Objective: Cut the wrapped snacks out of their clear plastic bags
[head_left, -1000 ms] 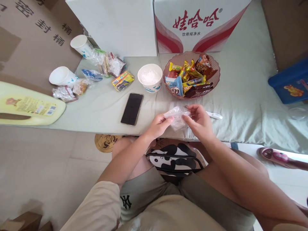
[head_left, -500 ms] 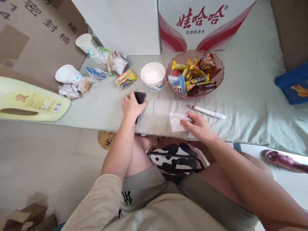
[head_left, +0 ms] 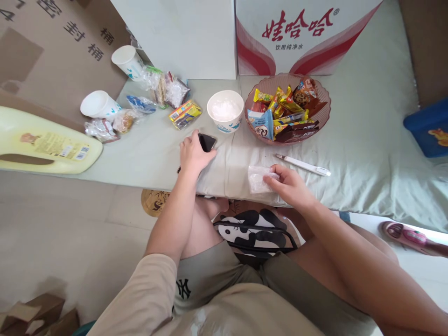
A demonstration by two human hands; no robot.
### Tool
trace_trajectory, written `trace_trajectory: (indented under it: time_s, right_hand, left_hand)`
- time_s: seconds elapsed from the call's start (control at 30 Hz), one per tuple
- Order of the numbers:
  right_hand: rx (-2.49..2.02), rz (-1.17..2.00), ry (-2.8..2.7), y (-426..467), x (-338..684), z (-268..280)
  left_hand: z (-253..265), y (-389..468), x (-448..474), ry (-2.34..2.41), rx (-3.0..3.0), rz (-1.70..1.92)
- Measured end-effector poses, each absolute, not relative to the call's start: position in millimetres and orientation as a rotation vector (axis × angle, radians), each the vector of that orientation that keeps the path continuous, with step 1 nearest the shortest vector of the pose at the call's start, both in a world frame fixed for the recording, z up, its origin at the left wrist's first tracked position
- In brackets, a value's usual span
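Observation:
My left hand [head_left: 193, 153] is wrapped over a black smartphone [head_left: 207, 142] at the front of the cloth-covered surface, thumb on one side and fingers on the other. Much of the phone is hidden under the hand. Between thumb and fingers, my right hand [head_left: 286, 181] holds a small, translucent, crinkled plastic packet [head_left: 258, 179], low over the cloth near the front edge. Just beyond the right hand lies a white pen-shaped tool [head_left: 304, 165] with a dark tip. A paper bowl [head_left: 226, 125] with clear plastic inside stands beyond the phone.
A pink glass bowl [head_left: 327, 109] of wrapped snacks sits at the back, before a white carton [head_left: 297, 60]. Left are a yellow packet [head_left: 185, 114], wrapped snacks [head_left: 175, 91], two paper cups [head_left: 98, 105] and a yellow jug [head_left: 77, 149]. A blue container [head_left: 427, 126] is at right.
My left hand has turned the smartphone on the cloth, so its near end now shows left of my wrist. My right hand still holds the packet. The view has shifted slightly.

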State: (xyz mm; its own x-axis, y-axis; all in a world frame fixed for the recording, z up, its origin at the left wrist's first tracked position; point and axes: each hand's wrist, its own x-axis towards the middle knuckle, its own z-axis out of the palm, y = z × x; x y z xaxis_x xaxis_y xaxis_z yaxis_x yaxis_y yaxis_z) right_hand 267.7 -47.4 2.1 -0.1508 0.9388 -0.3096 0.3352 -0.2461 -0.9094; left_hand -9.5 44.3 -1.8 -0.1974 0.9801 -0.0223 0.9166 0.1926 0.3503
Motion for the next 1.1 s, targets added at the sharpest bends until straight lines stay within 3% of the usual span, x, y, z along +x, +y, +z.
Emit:
trace_trajectory:
  time_s: [0.8,0.93,1.1]
  right_hand:
    - [-1.658,1.356,-1.496,-49.8,269.8,1.6]
    - [-1.662,1.322,-1.467,-51.3,269.8,4.5]
    - [-1.708,1.017,-1.398,-57.9,273.3,11.9]
  left_hand:
    - [-4.6,42.1,-6.2,2.186,1.760,0.466]
    - [-9.2,31.9,15.8,2.024,1.842,0.818]
    - [-16.3,21.0,51.3,1.601,1.952,1.205]
